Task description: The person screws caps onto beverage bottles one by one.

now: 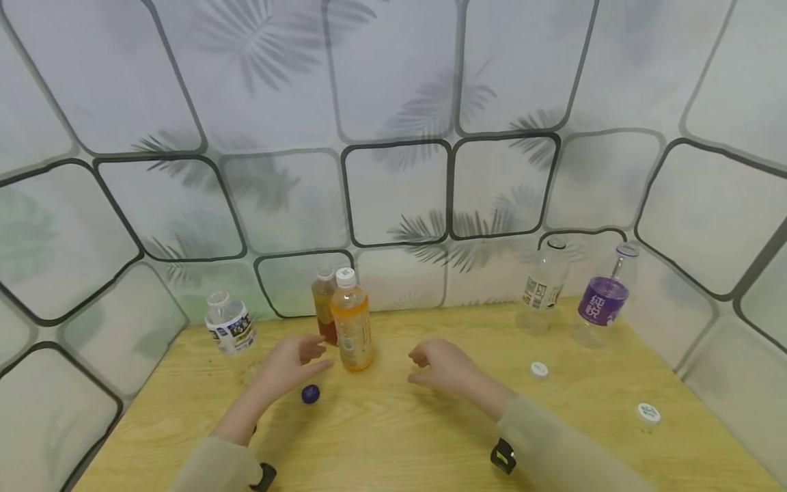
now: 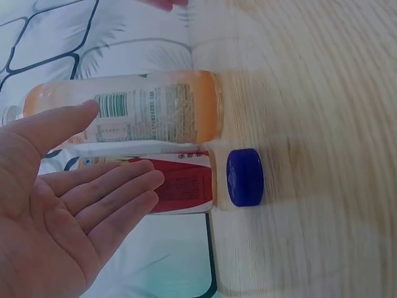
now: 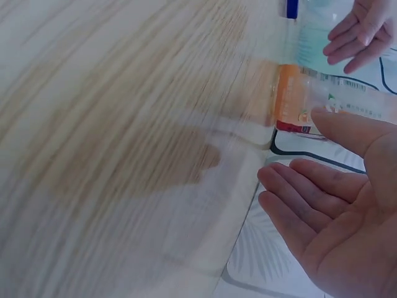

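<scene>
My left hand (image 1: 287,365) hovers over the table, fingers loosely spread and nothing in its grasp. Just to its right stands an upright bottle (image 1: 353,335) with an orange label and a white cap. Partly hidden behind that is a capless-looking bottle (image 1: 324,307) with a red lower label, also visible in the left wrist view as a red-labelled bottle (image 2: 183,183). A dark blue bottle cap (image 1: 310,393) lies on the wood below my left fingers. Farther right, my right hand (image 1: 445,365) is held palm inward, fingers slightly bent, gripping nothing, apart from the orange bottle.
On the left stands a clear bottle (image 1: 230,324) with a white and blue label. Two clear bottles, one plain-necked (image 1: 541,294) and one purple-labelled (image 1: 602,301), stand at the back right. Two white caps, one nearer (image 1: 648,413) and one farther (image 1: 539,370), lie there. A patterned wall (image 1: 399,191) encloses the table.
</scene>
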